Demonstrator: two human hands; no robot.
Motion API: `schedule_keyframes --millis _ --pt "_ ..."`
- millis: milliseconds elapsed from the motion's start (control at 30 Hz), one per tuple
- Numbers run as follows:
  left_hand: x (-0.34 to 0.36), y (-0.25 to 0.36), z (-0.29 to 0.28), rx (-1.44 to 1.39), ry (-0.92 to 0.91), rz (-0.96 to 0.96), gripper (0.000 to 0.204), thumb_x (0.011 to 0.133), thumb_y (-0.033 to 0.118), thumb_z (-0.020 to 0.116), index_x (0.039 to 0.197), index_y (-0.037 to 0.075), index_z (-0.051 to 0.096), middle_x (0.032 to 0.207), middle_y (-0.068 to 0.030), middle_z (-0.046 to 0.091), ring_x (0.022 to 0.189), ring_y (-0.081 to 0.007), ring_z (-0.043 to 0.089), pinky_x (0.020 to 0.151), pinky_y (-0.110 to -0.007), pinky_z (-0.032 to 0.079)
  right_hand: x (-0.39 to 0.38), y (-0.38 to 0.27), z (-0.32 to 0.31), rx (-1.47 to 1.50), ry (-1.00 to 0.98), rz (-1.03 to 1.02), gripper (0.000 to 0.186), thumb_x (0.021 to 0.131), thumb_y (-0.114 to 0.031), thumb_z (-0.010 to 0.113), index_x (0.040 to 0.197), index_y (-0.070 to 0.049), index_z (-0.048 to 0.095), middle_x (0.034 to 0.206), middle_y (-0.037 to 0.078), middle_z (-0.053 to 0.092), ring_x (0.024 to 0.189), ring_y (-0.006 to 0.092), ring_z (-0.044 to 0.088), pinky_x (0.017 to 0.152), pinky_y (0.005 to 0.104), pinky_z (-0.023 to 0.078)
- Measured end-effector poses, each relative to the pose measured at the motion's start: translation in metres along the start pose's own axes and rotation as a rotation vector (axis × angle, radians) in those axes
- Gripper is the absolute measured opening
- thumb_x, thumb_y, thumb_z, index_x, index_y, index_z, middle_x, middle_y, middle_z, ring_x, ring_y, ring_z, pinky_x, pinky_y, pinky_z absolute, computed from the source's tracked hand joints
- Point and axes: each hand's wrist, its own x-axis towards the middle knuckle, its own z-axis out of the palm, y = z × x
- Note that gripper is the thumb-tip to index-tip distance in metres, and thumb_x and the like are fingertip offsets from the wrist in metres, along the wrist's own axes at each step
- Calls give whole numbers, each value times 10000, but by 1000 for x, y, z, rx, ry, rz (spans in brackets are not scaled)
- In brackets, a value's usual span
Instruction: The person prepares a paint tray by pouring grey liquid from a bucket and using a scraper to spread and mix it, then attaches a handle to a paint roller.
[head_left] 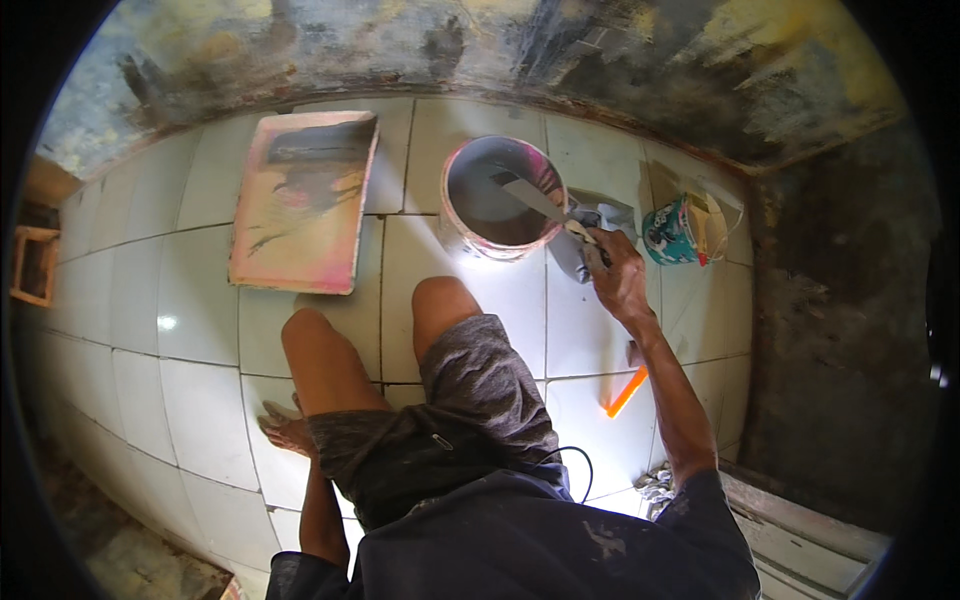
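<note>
My right hand (618,275) is closed around the handle of a putty knife (535,197). The knife's flat blade reaches over the rim into a round bucket (447,225), which holds a grey liquid (485,205). Some greyish material (568,260) hangs or lies between the hand and the bucket; its kind is hard to make out. Down beside my left thigh, my left hand (290,432) has its fingers stretched out and holds nothing. A shallow pinkish rectangular tray (300,240), smeared with dark grey at its far end, lies to the bucket's left.
A small teal pail (668,235) stands right of my right hand. An orange-handled tool (627,392) lies on the tiled floor under my right forearm. Stained walls (440,50) rise ahead and at the right. A wooden frame (35,265) is at the far left.
</note>
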Motion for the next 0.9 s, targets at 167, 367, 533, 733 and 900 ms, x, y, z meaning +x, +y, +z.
schedule_keyframes --millis 167,367,533,733,900 --pt "1 9 0 -11 16 33 735 779 642 503 1295 120 452 1317 -240 362 1232 -370 347 961 -511 334 -4 -2 2 82 87 86 217 800 -111 600 1005 -40 610 878 178 629 788 316 621 692 379 485" --pt "3 6 -7 -75 -43 -42 769 764 667 498 1310 129 443 1333 -232 340 1236 -378 327 980 -512 310 41 -22 -8 69 -57 80 217 789 -165 648 932 -7 610 746 181 638 661 297 634 626 365 488" --pt "3 12 -17 -97 -118 -86 795 753 670 511 1319 118 433 1356 -235 305 1255 -380 290 1007 -515 269 94 -20 32 -8 -218 -78 260 760 -225 673 856 4 596 780 197 629 710 341 621 644 402 482" --pt "2 21 -25 -197 -112 -123 832 752 672 513 1334 88 401 1342 -232 317 1267 -369 277 1015 -510 258 128 -23 85 -118 -309 -124 260 759 -244 655 812 2 591 744 194 608 741 373 594 693 454 458" --pt "5 9 -19 -92 -91 -31 798 775 666 483 1343 112 394 1348 -228 311 1263 -364 284 1013 -508 262 127 -29 105 -33 -486 -200 246 755 -237 642 827 -5 610 768 214 605 761 367 597 708 439 462"
